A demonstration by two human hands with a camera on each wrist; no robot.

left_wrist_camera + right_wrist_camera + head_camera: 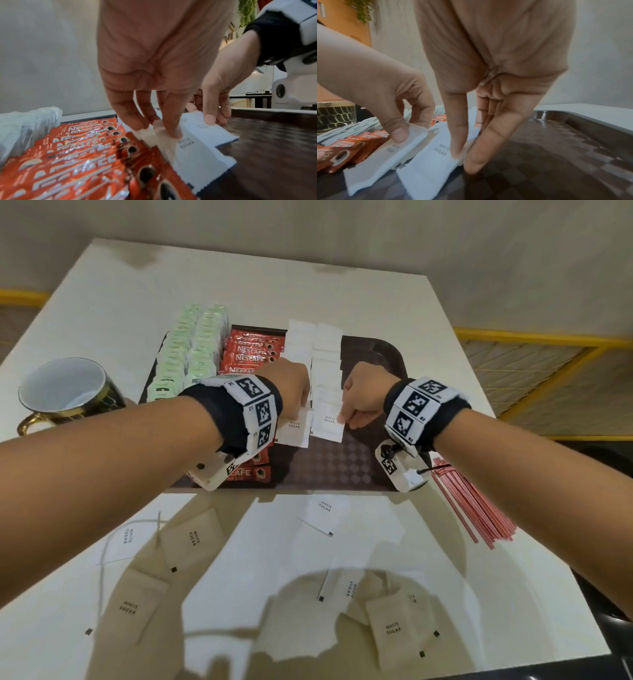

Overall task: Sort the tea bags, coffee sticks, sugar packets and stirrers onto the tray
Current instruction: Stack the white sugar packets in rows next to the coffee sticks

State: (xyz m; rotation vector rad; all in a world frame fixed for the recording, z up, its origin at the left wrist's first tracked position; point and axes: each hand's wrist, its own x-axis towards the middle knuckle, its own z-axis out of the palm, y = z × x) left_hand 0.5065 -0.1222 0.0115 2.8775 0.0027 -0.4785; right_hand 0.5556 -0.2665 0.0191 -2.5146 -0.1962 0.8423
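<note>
On the dark checkered tray (pixel 342 460) lie green tea bags (pixel 191 350), red coffee sticks (pixel 251 354) and two columns of white sugar packets (pixel 315 350). My left hand (pixel 291 395) pinches the nearest packet of the left column (pixel 188 148), beside the coffee sticks (pixel 85 155). My right hand (pixel 363 402) pinches the nearest packet of the right column (pixel 433 159) between thumb and forefinger (pixel 458 135). Both packets lie flat on the tray, side by side. Red stirrers (pixel 469 505) lie on the table right of the tray, under my right forearm.
Several loose sugar packets (pixel 390 628) lie scattered on the white table in front of the tray. A dark mug with gold trim (pixel 65 392) stands left of the tray. The tray's right half (pixel 556 155) shows bare checkered surface up to its raised rim.
</note>
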